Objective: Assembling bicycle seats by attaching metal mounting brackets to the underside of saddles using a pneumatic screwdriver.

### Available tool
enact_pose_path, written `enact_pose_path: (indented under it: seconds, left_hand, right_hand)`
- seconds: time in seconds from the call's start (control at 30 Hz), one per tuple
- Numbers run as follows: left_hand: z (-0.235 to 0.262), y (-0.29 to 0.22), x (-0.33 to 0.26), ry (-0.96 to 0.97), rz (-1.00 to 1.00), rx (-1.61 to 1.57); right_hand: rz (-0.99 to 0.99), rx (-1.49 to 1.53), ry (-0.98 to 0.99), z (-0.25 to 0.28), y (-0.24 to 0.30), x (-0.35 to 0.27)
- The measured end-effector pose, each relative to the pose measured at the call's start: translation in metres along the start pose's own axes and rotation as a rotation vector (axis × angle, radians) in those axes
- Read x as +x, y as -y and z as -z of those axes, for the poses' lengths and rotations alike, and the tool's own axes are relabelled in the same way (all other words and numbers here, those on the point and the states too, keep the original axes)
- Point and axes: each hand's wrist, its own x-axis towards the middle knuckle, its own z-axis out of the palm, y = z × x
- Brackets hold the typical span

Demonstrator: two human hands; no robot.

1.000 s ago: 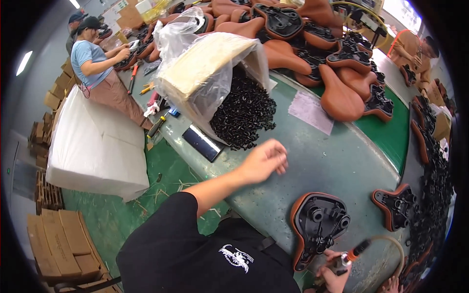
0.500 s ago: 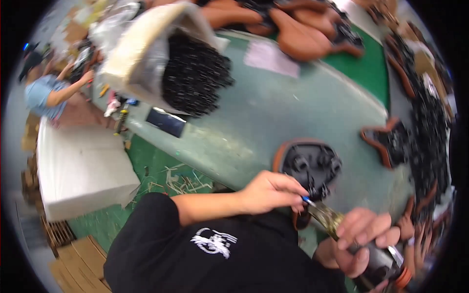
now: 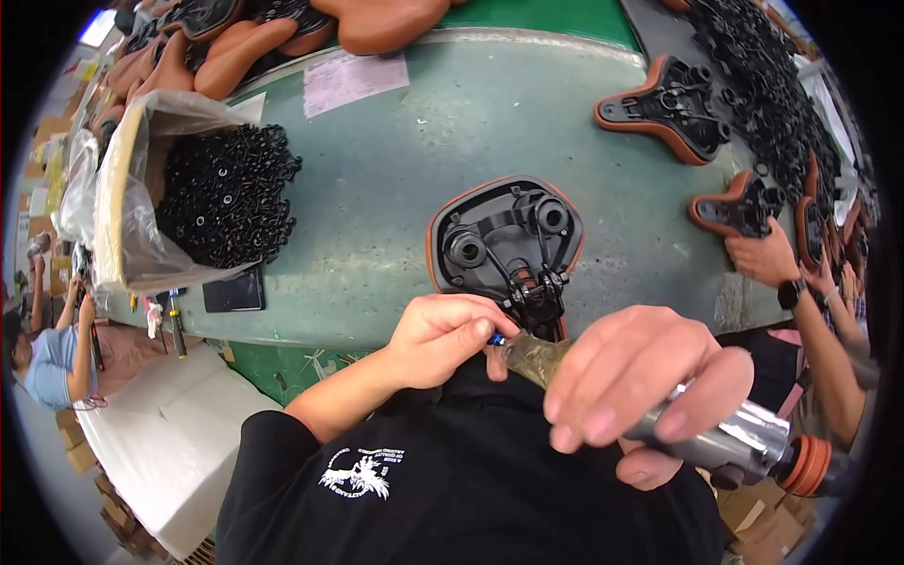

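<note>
My right hand (image 3: 650, 381) is wrapped round a silver power screwdriver (image 3: 753, 428) with an orange ring at its rear end. The tool lies aslant in front of my chest, its nose wrapped in yellowish clear tape. At that nose my left hand (image 3: 438, 341) pinches the blue-collared tip (image 3: 496, 339); whether a small part sits in those fingers is hidden. Just beyond both hands a brown bicycle saddle (image 3: 485, 226) rests upside down at the table's near edge. Its black underside with two coil springs and a clamp faces up, and the tool's tip is near the clamp end.
A plastic-lined box (image 3: 118, 202) spills small black metal parts (image 3: 231, 193) at the left. A dark phone (image 3: 235, 290) lies beside it. Saddles (image 3: 386, 21) are piled along the far side. A co-worker's hand (image 3: 763, 254) touches another saddle (image 3: 734, 207) at the right.
My view has turned to the right, so table items sit further left. The hands still hold the screwdriver at both ends. A co-worker's hand now shows at a saddle on the right.
</note>
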Motion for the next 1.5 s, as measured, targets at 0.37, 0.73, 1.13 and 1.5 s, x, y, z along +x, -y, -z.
enact_pose_path:
  seconds: [0.37,0.73,1.13,1.5]
  left_hand:
    - [0.029,0.054,0.045,-0.622,-0.225,0.632]
    - [0.042,0.06,0.052,-0.592,-0.458,0.719]
    - [0.043,0.06,0.047,-0.67,-0.504,0.728]
    - [0.083,-0.005,-0.004,-0.34,-0.312,0.763]
  right_hand:
    - [-0.02,-0.347,-0.047,0.012,-0.006,0.005]
    - [-0.278,-0.443,0.053,-0.008,-0.04,0.021]
    - [-0.38,-0.533,0.173,-0.021,-0.088,0.028]
    - [-0.142,-0.382,0.165,-0.018,-0.042,0.026]
